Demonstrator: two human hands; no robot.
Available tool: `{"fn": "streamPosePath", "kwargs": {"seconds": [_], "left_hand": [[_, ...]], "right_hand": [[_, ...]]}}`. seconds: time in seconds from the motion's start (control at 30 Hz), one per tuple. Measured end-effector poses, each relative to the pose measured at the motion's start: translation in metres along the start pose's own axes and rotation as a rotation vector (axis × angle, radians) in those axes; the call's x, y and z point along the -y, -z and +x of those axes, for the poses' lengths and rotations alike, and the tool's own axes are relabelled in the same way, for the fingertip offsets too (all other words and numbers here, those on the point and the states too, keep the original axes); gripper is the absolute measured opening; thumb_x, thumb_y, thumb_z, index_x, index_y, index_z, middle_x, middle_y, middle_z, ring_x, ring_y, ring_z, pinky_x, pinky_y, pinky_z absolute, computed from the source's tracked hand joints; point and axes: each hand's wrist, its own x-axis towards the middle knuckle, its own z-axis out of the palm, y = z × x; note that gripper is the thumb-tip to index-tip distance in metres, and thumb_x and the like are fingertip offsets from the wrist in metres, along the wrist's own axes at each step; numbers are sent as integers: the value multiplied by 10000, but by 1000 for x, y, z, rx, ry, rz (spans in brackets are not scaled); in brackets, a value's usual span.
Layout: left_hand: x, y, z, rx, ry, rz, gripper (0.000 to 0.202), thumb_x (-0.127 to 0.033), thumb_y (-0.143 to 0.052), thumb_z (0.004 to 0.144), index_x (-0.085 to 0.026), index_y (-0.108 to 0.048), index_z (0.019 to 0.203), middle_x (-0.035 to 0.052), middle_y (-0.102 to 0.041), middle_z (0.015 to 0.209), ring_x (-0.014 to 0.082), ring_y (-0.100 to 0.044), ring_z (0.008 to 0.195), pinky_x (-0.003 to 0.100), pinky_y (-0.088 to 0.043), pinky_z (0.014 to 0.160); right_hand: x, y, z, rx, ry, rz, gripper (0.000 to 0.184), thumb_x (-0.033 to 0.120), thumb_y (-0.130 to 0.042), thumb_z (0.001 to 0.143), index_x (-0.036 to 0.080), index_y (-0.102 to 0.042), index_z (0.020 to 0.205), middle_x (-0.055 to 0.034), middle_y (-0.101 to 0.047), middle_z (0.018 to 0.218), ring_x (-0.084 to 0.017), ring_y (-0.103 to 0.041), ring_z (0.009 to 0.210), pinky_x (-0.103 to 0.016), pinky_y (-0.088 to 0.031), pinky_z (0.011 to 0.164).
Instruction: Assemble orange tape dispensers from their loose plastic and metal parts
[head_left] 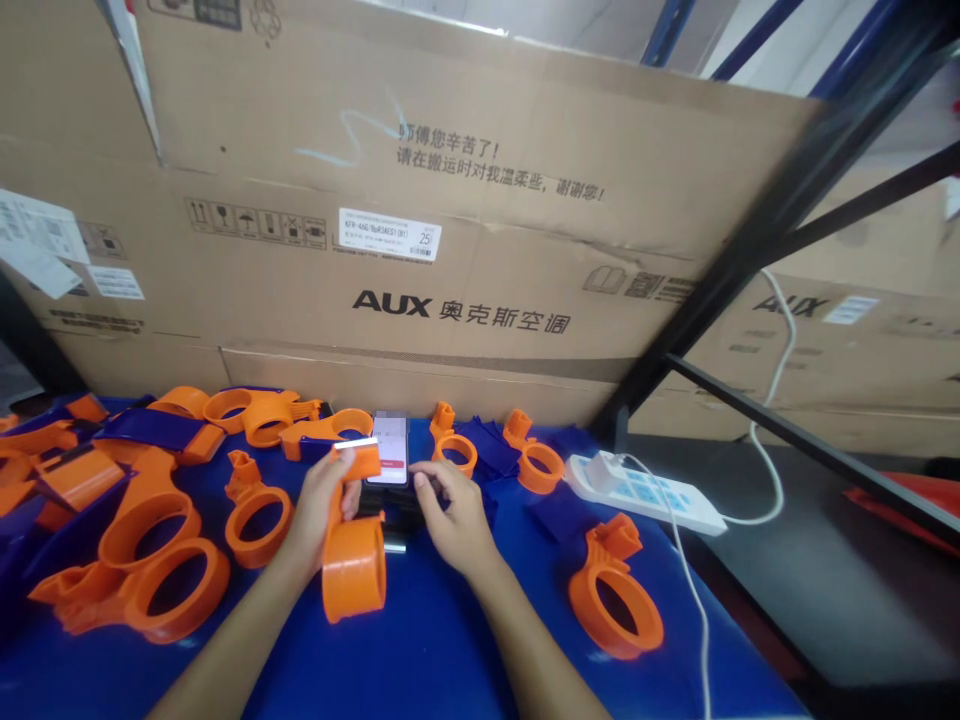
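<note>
My left hand (319,505) is closed round an orange plastic ring part (352,565), gripping its handle end with the ring hanging toward me. A thin strip runs across the top of that handle. My right hand (450,510) rests on the blue table (442,640) just right of the part, its fingers curled toward the foot of a phone (391,448) that stands upright with its screen lit. What the right fingers pinch, if anything, is hidden.
Several more orange ring parts (615,605) and dark blue pieces (150,428) lie scattered over the table, thickest at the left. A white power strip (645,490) with a cable lies at the right. Big cardboard boxes (450,250) wall off the back. A dark metal rack frame (787,200) stands at the right.
</note>
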Motion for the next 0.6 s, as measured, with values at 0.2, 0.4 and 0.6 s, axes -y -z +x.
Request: {"fn": "streamPosePath", "kwargs": {"seconds": [0.2, 0.4, 0.6], "left_hand": [[11, -12, -8, 250, -22, 343, 372, -554, -605, 937, -186, -619, 885, -71, -464, 479, 87, -366, 416, 232, -290, 458], [9, -15, -12, 326, -8, 442, 342, -518, -593, 958, -186, -592, 876, -72, -446, 520, 93, -363, 462, 244, -286, 481], [7, -22, -15, 281, -89, 405, 274, -430, -682, 907, -184, -609, 813, -62, -432, 591, 88, -339, 500, 240, -287, 492]], "right_hand": [[5, 0, 0, 7, -71, 226, 231, 380, -643, 963, 228, -696, 1131, -17, -657, 831, -152, -536, 647, -281, -453, 611], [8, 3, 3, 66, -79, 344, 179, 383, -681, 940, 209, -714, 920, -34, -664, 846, -167, -598, 731, -285, -482, 666], [13, 11, 5, 52, -73, 328, 214, 403, -715, 908, 205, -678, 835, -22, -663, 821, -147, -559, 671, -271, -462, 612]]}}
